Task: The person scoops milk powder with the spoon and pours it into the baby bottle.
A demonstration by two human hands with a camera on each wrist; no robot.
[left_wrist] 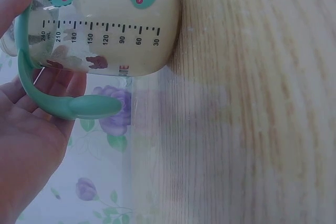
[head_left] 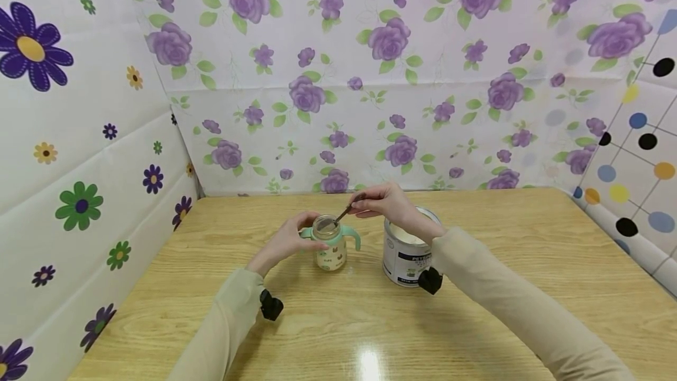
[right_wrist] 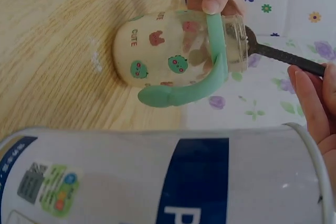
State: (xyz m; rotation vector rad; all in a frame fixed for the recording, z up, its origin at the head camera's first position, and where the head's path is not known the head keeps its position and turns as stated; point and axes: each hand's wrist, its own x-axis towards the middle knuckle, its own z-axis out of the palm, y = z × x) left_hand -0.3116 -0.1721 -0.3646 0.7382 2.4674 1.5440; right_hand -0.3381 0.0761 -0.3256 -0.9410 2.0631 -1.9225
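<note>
A clear baby bottle point(head_left: 330, 260) with a mint-green two-handled collar stands upright on the table, its mouth uncapped. Cream-coloured contents show through its printed wall point(left_wrist: 118, 35), beside a millilitre scale. My left hand point(head_left: 288, 242) holds the bottle around its collar, with the thumb and fingers on either side. Between the thumb and fingers of my right hand point(head_left: 388, 203) is the handle of a dark spoon point(right_wrist: 286, 59). The spoon slants down to the bottle's open mouth, and its bowl overlaps the rim in the right wrist view.
Just right of the bottle stands a large open tin point(head_left: 395, 257) with pale contents, under my right forearm. A whitish smudge point(right_wrist: 95, 55) marks the wooden table point(head_left: 328, 322) near the bottle's base. Flowered cloth point(head_left: 338, 75) hangs behind the table.
</note>
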